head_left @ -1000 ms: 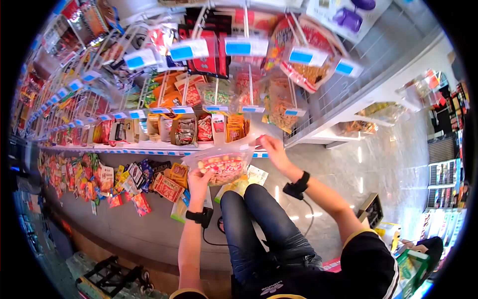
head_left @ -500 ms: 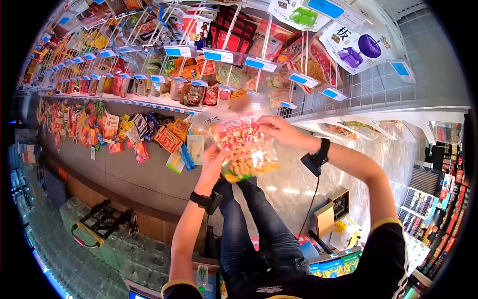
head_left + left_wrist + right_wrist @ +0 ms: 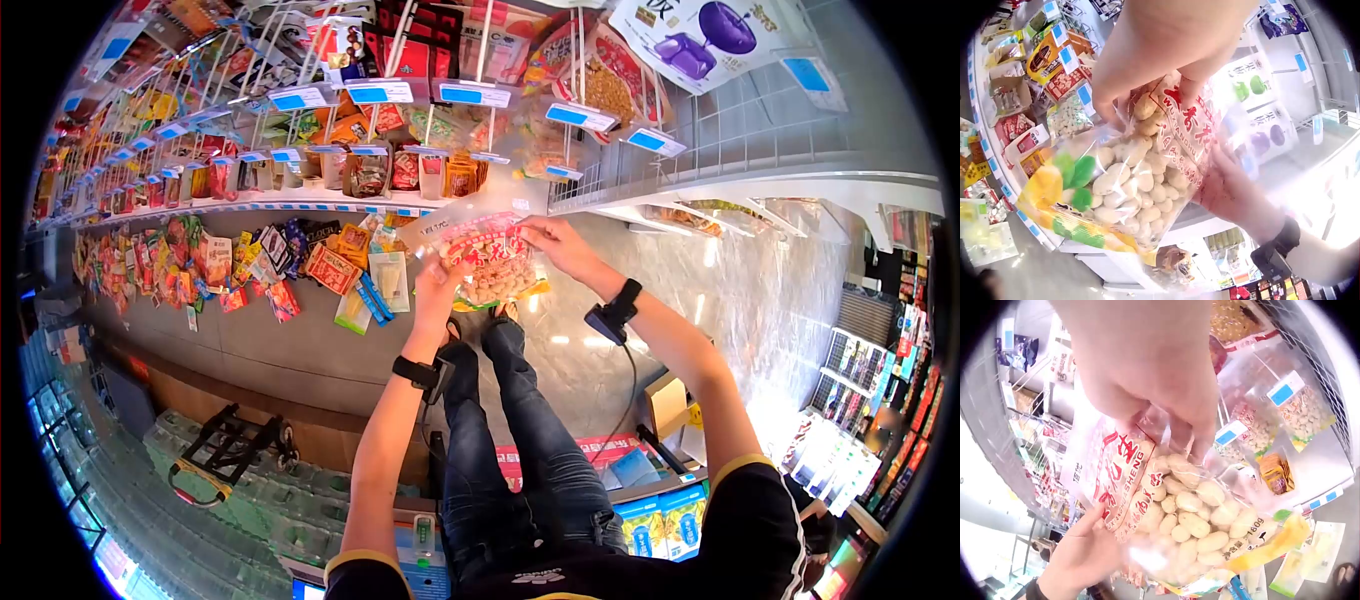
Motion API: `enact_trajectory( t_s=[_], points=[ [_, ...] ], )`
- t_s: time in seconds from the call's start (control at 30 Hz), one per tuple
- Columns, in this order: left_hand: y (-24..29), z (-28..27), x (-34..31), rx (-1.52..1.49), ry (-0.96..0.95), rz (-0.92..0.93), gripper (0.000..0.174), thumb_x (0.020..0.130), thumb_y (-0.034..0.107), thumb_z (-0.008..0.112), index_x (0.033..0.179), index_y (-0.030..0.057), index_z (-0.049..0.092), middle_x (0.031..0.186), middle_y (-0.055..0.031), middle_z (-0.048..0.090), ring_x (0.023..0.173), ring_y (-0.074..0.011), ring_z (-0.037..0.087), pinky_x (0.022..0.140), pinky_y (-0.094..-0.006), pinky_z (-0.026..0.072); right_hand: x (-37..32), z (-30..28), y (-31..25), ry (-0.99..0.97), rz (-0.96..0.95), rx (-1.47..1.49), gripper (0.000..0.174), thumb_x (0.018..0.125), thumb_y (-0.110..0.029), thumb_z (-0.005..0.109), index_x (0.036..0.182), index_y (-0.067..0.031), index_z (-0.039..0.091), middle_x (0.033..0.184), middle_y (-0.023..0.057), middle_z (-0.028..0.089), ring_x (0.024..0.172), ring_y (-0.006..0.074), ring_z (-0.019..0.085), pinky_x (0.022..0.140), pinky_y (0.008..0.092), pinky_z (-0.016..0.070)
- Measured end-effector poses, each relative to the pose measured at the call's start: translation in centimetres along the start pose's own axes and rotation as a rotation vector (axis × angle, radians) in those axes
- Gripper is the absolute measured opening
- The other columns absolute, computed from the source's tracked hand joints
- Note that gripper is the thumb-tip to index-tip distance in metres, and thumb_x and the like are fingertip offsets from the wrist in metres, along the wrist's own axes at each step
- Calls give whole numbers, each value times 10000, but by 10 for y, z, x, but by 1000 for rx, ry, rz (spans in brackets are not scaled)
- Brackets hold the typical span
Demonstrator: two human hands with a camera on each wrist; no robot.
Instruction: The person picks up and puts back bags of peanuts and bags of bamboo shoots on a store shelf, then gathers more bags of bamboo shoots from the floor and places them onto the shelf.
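A clear bag of peanuts with red print [image 3: 490, 268] is held up between both hands in the head view. My left hand [image 3: 438, 290] grips its left edge, thumb on the front. At the bag's right upper side, my right hand [image 3: 562, 246] pinches the plastic. The left wrist view shows the left hand [image 3: 1166, 56] with fingers curled over the bag [image 3: 1141, 187], and the right hand [image 3: 1241, 200] at its other side. In the right wrist view the right hand [image 3: 1154, 381] pinches the bag [image 3: 1191, 519] near its printed part.
Shelves of hanging snack packets [image 3: 400, 120] with blue price tags run across the front. Many packets [image 3: 200, 260] lie on the floor at the left. A folded trolley [image 3: 230, 450] stands at the lower left, and an opened carton [image 3: 665, 403] at the right.
The right hand has come onto the bag, which it was beside a second ago. The bag rose toward the view, then dropped back slightly. The head view has shifted.
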State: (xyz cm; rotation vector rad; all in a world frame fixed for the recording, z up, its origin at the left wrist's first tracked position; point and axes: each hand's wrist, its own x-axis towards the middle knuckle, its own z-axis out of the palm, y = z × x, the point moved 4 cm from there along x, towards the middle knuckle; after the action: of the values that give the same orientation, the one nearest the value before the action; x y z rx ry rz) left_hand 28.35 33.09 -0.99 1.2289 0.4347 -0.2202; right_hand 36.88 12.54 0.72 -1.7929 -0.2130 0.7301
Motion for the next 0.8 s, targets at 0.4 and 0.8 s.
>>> enact_trajectory(
  t_s=[0.4,0.8],
  points=[
    [-69,-23,66,182,124,42,282,881,191,570,1100,15,542,1016,-43,598,967,-113,527,868,-253,395,28,11,130,210,87,473,287,924,-275,512,934,-5,609,731,-55,506,691,36,432,634,224,374],
    [-72,1,186,427,22,250,365,894,179,553,1227,48,480,1248,-97,499,1169,-186,465,899,-338,405,70,-4,227,441,192,400,340,914,-345,520,877,-26,630,730,-41,555,640,45,446,603,208,368]
  ],
)
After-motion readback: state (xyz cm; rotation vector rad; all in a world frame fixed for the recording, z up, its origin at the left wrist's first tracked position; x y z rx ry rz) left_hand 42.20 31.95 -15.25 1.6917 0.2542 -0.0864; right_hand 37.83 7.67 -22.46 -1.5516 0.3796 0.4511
